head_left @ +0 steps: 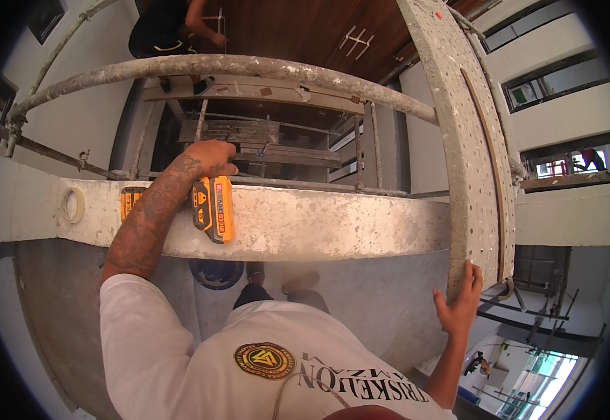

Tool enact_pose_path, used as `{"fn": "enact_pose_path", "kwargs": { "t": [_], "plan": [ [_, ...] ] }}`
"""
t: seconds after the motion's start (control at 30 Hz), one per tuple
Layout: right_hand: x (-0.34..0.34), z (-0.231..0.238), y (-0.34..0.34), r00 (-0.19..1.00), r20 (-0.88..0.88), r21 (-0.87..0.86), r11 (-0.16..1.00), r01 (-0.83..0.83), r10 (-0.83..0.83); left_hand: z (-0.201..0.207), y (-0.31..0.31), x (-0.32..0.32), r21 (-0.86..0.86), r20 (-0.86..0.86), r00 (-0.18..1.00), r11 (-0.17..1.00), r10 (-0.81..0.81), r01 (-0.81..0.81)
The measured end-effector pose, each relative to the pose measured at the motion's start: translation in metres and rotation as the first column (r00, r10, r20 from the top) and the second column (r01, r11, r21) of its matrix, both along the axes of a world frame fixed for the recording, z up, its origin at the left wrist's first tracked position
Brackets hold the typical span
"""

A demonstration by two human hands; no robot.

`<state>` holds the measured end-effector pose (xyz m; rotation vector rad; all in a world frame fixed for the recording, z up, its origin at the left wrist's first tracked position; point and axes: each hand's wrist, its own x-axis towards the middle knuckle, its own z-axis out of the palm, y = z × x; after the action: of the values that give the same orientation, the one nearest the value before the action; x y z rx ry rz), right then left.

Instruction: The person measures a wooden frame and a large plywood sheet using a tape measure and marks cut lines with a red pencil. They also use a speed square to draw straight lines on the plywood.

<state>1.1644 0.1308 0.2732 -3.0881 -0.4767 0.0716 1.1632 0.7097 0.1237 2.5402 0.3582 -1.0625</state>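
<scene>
- Left hand (210, 157): at 10 o'clock. Fingers curled in around the far end of a yellow-and-black tool (214, 211); the gripped part is mostly covered by the hand.
- Tool: at 9 o'clock, blocky base toward the viewer, over the pale ledge (340, 222). Cannot tell whether it bears on the ledge surface.
- Second yellow-and-black item (130, 199): farther out at 9 o'clock on the ledge, partly covered by the left forearm.
- Cream tape roll (80, 204): same ledge, farther out again at 9 o'clock, well apart from the tool.
- Right hand (459, 302): at 4 o'clock. Fingers extended, thumb spread away, fingertips against the near end of a perforated plank (474, 161).
- Plank: speckled grey, runs from 1 o'clock to nearly 4 o'clock, crossing the ledge's right end.
- Scaffold pipe (249, 67): paint-spattered, arcs across 12 o'clock toward the plank at 2 o'clock.
- Co-worker (161, 31): 11 o'clock, dark clothing, feet by a long board (277, 93) beyond the pipe.
- Blue round object (217, 274): 8 o'clock, below the ledge, partly hidden; contents not readable.
- Wearer's white shirt (263, 392): 6 o'clock.
</scene>
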Motion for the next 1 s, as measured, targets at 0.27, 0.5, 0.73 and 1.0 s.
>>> {"fn": "enact_pose_path", "kwargs": {
  "t": [0.27,0.5,0.73,1.0],
  "plan": [
    [-0.001,0.006,-0.007,1.000,0.010,-0.036,0.999,-0.013,0.013,0.005,-0.013,0.001,-0.010,-0.035,0.999,1.000,0.003,-0.003],
    [0.006,-0.004,-0.007,1.000,0.018,0.012,1.000,-0.013,0.013,0.002,-0.007,0.005,0.030,-0.025,0.999,0.999,0.030,-0.029],
    [0.004,0.001,-0.005,1.000,0.016,0.028,0.999,0.021,-0.022,-0.001,-0.006,0.008,0.006,0.001,1.000,1.000,0.015,-0.015],
    [0.017,0.015,-0.013,1.000,-0.010,0.033,0.999,0.027,-0.026,0.021,-0.018,0.014,0.034,-0.022,0.999,0.999,0.040,-0.040]
  ]
}}
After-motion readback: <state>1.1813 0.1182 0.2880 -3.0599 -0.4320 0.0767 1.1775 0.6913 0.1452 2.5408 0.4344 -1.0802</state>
